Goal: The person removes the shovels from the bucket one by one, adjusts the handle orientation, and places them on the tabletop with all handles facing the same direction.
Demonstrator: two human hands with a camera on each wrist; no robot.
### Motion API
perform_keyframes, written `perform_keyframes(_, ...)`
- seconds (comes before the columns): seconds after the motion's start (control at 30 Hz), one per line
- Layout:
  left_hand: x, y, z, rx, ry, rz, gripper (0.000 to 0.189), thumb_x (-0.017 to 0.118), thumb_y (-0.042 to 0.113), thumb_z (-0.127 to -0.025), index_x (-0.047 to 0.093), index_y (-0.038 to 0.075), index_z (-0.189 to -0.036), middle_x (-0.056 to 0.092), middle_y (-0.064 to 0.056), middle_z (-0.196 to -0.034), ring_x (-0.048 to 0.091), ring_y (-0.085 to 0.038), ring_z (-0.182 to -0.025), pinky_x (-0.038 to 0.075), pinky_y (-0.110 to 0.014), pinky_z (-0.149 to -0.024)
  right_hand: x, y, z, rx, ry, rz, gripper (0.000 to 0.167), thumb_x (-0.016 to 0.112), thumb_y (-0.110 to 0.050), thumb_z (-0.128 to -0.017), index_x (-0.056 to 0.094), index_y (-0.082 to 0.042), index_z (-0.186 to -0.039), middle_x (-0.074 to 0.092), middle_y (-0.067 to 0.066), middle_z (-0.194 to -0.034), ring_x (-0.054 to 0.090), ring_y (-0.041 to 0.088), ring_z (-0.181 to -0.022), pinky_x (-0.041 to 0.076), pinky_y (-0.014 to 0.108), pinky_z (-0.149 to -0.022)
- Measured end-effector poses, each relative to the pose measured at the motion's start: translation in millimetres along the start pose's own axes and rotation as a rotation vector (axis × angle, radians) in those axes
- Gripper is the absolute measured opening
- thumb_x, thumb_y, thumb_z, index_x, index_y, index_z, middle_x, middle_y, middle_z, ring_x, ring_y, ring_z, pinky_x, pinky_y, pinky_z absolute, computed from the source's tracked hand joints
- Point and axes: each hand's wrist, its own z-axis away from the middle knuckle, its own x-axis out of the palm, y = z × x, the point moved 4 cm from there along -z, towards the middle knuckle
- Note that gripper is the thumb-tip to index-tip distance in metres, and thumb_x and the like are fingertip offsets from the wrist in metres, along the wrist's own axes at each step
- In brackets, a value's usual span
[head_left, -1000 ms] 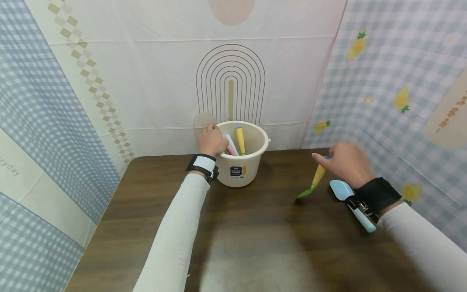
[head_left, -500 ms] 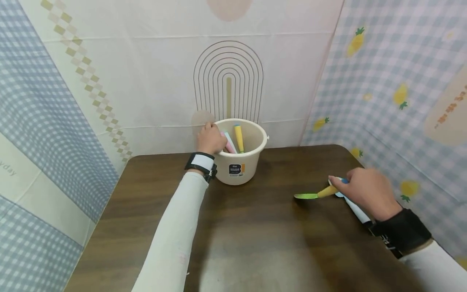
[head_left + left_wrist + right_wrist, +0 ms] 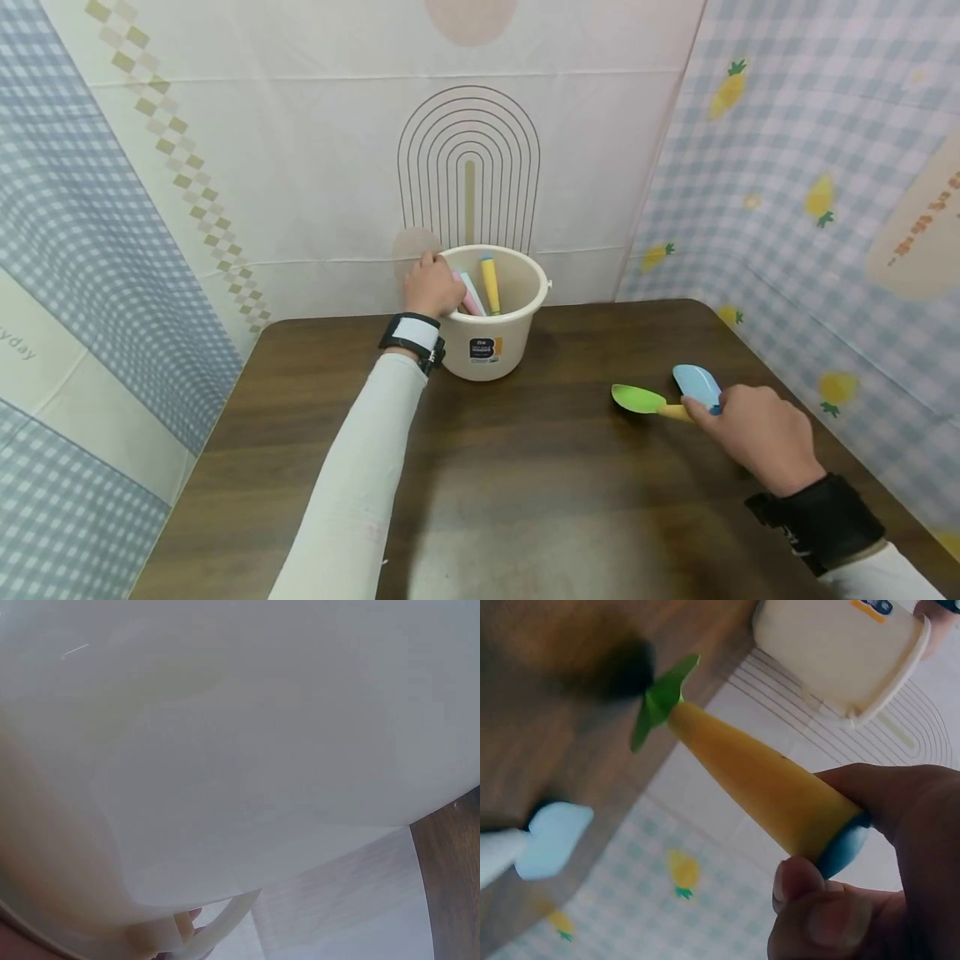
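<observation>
At the table's far side, my left hand [image 3: 432, 287] grips the rim of a cream bucket [image 3: 491, 350]. Its pale wall [image 3: 240, 750] fills the left wrist view. Inside lean a pink handle [image 3: 471, 298], a light-blue one and a yellow one [image 3: 491, 287]. On the right, my right hand [image 3: 761, 435] pinches the blue-capped end of a small toy shovel [image 3: 750, 776] with a yellow handle and green blade [image 3: 637, 399]. That blade points left, low over the table. A light-blue shovel [image 3: 696, 385] lies behind, its handle hidden by my right hand in the head view.
The dark wooden table [image 3: 315, 467] has a rounded far right corner. A white printed cloth [image 3: 322, 167] hangs directly behind the bucket. Checked cloth [image 3: 787, 275] with pineapple prints borders the right side.
My right hand has moved right and nearer with the green-bladed shovel, which swung from steeply tilted to nearly level, its blade face now showing. My left hand stays on the bucket rim.
</observation>
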Motion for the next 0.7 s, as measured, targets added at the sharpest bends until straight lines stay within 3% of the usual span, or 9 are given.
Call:
perform_keyframes(0.37,2.7,-1.6,-1.0,0.004,-0.004,-0.003,0.068,0.05,0.03,-0.099,0.038,-0.007,-0.155,0.042,-0.022,-0.156,0.044,-0.038,-0.14,0.037,-0.053,-0.119,37,-8,5.6,0.042,-0.289,-0.035,0.062,0.053,-0.056,-0.101,0.044,-0.018,-0.053,0.033,-0.004,-0.055,0.037,0.016,-0.048,0.021,0.03,-0.047)
perform_keyframes(0.7,1.2,-1.8,-2.7,-0.001,-0.004,-0.007,0.068,0.05,0.029,-0.099,0.038,-0.006,-0.155,0.04,-0.022,-0.157,0.043,-0.039,-0.141,0.037,-0.052,-0.119,57,-7,7.8,0.052,-0.347,-0.018,0.055,0.059,-0.052,-0.098,0.054,-0.012,-0.061,0.046,0.002,-0.059,0.046,0.02,-0.053,0.031,0.034,-0.047)
